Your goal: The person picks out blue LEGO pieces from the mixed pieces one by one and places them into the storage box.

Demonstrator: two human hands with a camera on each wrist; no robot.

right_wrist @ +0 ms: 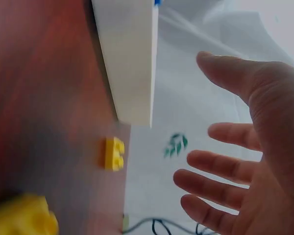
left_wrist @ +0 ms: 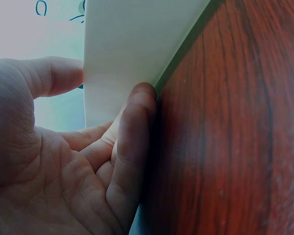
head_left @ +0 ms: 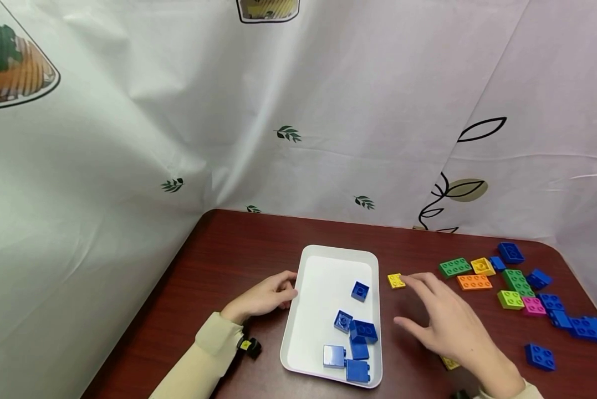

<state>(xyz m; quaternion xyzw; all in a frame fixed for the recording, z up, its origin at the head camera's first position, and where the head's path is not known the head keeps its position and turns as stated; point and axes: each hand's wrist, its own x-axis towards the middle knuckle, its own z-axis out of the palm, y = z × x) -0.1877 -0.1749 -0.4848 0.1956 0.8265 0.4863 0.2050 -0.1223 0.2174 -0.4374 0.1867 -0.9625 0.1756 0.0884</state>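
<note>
My left hand [head_left: 262,298] grips the tray [head_left: 318,302]; my wide right hand [head_left: 450,324], if rushed, could skid a yellow brick [head_left: 395,281] below.

From where I'm standing, the right hand [head_left: 450,321] is covering a corner of the small yellow brick [head_left: 394,281] and part of a nearer yellow brick [head_left: 449,363] — in the right wrist view the latter is blurring and running off the lower left corner. A blue bit [right_wrist: 158,2] is peeking in up top — too small to name.
</note>
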